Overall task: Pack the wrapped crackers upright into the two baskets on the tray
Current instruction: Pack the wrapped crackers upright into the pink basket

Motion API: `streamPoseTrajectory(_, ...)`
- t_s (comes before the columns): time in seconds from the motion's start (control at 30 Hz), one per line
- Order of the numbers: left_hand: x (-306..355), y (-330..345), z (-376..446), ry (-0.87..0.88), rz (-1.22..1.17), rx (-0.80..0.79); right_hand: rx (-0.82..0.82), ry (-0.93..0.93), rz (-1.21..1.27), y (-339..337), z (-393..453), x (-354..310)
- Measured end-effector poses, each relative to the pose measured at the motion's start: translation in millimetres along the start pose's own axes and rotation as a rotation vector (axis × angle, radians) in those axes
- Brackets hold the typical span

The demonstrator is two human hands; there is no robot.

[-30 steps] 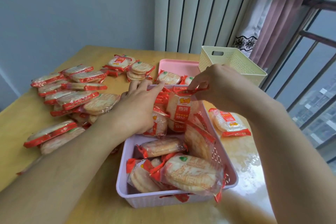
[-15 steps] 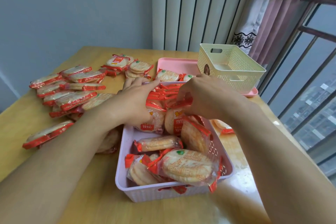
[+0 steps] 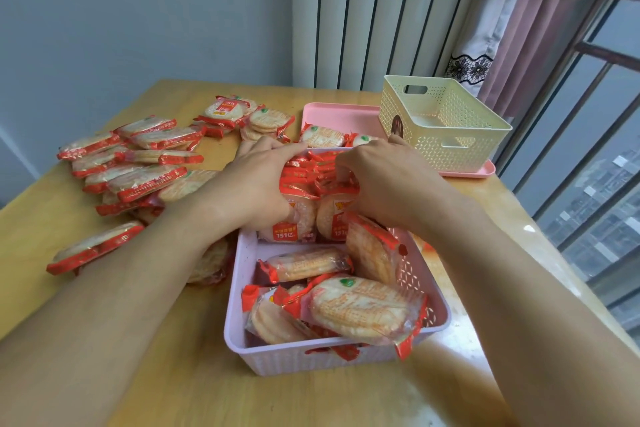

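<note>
Your left hand (image 3: 258,184) and right hand (image 3: 384,180) are both in the far half of the lilac basket (image 3: 235,333), on the upright row (image 3: 311,194) of wrapped crackers. Left: fingers curled over the row's left end, thumb side down on the front pack, gripping it. Right: fingers bent into the red wrapper tops at the row's right end, pinching them; exact pack hidden under the hand.

Row stands on edge, packed tight against the far wall. Near half of the basket: loose packs, not upright. One big pack (image 3: 363,312) lies flat on top at 5 o'clock in the basket, one (image 3: 304,263) on its side mid-basket, one (image 3: 372,250) leaning on the right wall.

Lilac basket sits on the table (image 3: 41,225), not on the tray. Pink tray (image 3: 339,114) at 12 o'clock from it, cream basket (image 3: 446,125) on the tray's right part. Two packs (image 3: 322,137) lie on the tray just left of the cream basket.

Loose pile (image 3: 138,163) on the table at 10 o'clock from the lilac basket, lying flat, overlapping. Small stack (image 3: 242,114) at 11 o'clock, next to the tray.
</note>
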State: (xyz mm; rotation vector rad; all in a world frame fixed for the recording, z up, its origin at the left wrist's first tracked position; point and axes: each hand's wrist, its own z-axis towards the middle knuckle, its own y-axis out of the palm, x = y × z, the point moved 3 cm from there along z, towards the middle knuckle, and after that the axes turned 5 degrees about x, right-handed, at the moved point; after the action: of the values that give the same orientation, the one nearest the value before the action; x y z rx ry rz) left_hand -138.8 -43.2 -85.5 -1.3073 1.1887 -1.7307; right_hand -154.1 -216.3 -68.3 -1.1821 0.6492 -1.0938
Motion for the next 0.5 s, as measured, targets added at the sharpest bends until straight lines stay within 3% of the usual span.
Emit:
streamPoseTrajectory(0.23,-6,-7,0,0.037,0.0,-0.073,-0.004,0.026,0.307,-47,-12,3)
streamPoseTrajectory(0.4,-7,-7,4,0.013,-0.088,0.066,-0.36,-0.098,0.325,-41,-27,-29)
streamPoseTrajectory(0.5,-6,-1,6,0.011,-0.093,0.072,-0.43,-0.18,0.187,-24,-30,-39)
